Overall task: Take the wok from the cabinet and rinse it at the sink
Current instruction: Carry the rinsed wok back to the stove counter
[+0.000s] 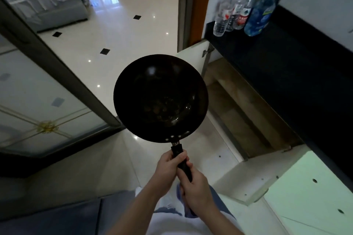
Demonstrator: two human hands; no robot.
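Tiled floor below | cabinet open at right | bottles on dark surface | wok bowl-up | left hand and right hand both grip handle

Black wok. Beyond the wok, a cream floor dotted with small black diamonds; right of it, a black counter and a blue bottle.

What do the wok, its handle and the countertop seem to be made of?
The wok looks like dark steel or iron, semi-gloss: small highlights, bright rivets. The handle is probably matte black plastic, no shine. The countertop is black, perhaps stone; too dark to tell.
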